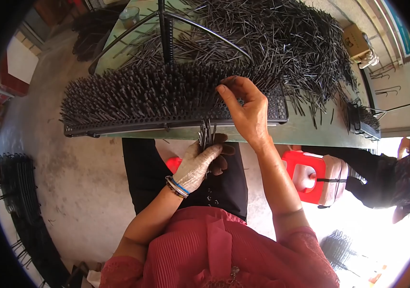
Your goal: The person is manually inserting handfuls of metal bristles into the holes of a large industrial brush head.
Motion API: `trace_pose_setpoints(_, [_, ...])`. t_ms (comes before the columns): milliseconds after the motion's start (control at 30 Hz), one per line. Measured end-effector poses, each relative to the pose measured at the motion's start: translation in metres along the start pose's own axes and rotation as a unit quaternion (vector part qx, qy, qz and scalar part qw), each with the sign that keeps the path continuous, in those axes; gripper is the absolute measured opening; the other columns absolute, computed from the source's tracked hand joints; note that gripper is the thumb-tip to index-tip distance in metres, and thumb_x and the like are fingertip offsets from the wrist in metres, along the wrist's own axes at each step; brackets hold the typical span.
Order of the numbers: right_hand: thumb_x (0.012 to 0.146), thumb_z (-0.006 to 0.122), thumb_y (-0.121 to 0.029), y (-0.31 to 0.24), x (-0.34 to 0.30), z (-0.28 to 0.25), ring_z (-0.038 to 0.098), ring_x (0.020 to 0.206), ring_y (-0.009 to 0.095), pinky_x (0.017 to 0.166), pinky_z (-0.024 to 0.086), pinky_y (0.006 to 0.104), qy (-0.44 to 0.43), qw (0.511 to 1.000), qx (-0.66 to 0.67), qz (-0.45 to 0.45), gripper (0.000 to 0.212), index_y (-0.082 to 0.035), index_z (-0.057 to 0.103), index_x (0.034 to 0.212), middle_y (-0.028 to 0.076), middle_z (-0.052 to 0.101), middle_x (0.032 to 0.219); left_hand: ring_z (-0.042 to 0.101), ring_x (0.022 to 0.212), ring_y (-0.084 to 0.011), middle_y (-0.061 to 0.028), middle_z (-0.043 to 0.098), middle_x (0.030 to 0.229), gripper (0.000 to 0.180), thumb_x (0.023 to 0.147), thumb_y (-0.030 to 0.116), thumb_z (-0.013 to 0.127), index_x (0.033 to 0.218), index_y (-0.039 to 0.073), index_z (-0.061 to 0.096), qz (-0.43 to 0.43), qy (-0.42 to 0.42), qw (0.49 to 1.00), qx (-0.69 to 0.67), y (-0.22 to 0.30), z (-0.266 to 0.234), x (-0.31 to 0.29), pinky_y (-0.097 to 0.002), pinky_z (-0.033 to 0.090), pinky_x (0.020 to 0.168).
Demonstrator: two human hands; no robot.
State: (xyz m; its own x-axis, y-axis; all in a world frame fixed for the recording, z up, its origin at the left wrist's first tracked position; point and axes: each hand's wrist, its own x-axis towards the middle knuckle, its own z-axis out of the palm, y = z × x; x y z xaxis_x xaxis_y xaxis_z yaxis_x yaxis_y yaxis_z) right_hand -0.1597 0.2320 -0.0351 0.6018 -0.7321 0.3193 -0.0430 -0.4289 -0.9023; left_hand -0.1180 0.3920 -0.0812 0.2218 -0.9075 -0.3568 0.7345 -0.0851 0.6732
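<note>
My left hand [194,164], in a pale glove with dark fingers, is closed around a bundle of thin dark rods [206,133], which stick up above its grip. Just beyond it lies a long black perforated rack [277,111]. Short dark rods [138,93] stand upright in most of the rack's holes, packed densely. At the rack's right part, my bare right hand [251,109] is over the standing rods with thumb and fingers pinched together. What sits between those fingertips is too small and dark to make out.
A large heap of loose rods [291,43] covers the green table [317,137] behind the rack. Over the rack's far side rises a black metal stand [165,33]. A smaller filled rack [365,122] sits at right, near another person [382,175] and a red stool [293,165].
</note>
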Motion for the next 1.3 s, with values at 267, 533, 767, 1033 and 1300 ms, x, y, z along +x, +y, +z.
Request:
trace_pose_setpoints(267, [0.084, 0.071, -0.01, -0.006, 0.0, 0.001, 0.067, 0.072, 0.019, 0.066, 0.052, 0.0293, -0.018, 0.996, -0.082, -0.042, 0.02, 0.002, 0.065, 0.098, 0.012, 0.07, 0.084, 0.061, 0.068, -0.0111, -0.0135, 0.068, 0.099, 0.031, 0.097, 0.015, 0.052, 0.124, 0.0, 0.052, -0.013, 0.009, 1.0, 0.003, 0.001, 0.0, 0.001, -0.0232, 0.047, 0.054])
trace_pose_setpoints(533, [0.081, 0.072, -0.007, -0.004, -0.001, 0.004, 0.067, 0.076, 0.026, 0.069, 0.053, 0.0332, -0.049, 0.989, -0.116, -0.084, 0.022, 0.002, 0.064, 0.099, 0.014, 0.068, 0.087, 0.058, 0.067, -0.0103, -0.0107, 0.067, 0.099, 0.032, 0.096, 0.017, 0.055, 0.124, 0.002, 0.052, -0.035, 0.017, 0.999, 0.001, -0.002, -0.005, 0.004, -0.0239, 0.048, 0.057])
trace_pose_setpoints(767, [0.08, 0.074, -0.006, -0.002, -0.003, 0.008, 0.065, 0.073, 0.013, 0.069, 0.051, 0.0271, -0.048, 0.99, -0.105, -0.083, 0.023, 0.001, 0.065, 0.1, 0.008, 0.069, 0.086, 0.058, 0.066, -0.0098, -0.0102, 0.066, 0.097, 0.029, 0.096, 0.017, 0.054, 0.121, 0.002, 0.053, -0.04, 0.021, 0.999, 0.009, -0.001, -0.005, 0.002, -0.0239, 0.047, 0.057])
trace_pose_setpoints(1033, [0.08, 0.073, -0.004, -0.004, -0.006, 0.01, 0.066, 0.075, 0.013, 0.068, 0.052, 0.0265, -0.014, 0.999, -0.043, -0.016, 0.022, 0.0, 0.066, 0.1, 0.008, 0.069, 0.089, 0.057, 0.066, -0.0097, -0.0098, 0.066, 0.096, 0.029, 0.096, 0.016, 0.054, 0.122, 0.002, 0.053, -0.038, 0.017, 0.999, 0.013, -0.002, -0.006, 0.002, -0.0238, 0.047, 0.056])
trace_pose_setpoints(1300, [0.078, 0.073, -0.003, -0.001, -0.005, 0.006, 0.065, 0.079, 0.027, 0.069, 0.053, 0.0323, -0.011, 0.947, -0.22, -0.236, 0.017, -0.001, 0.07, 0.095, 0.012, 0.065, 0.09, 0.06, 0.073, -0.0107, -0.0092, 0.066, 0.099, 0.03, 0.097, 0.019, 0.053, 0.122, 0.002, 0.053, -0.037, 0.006, 0.999, 0.02, -0.003, -0.009, 0.002, -0.0251, 0.051, 0.062])
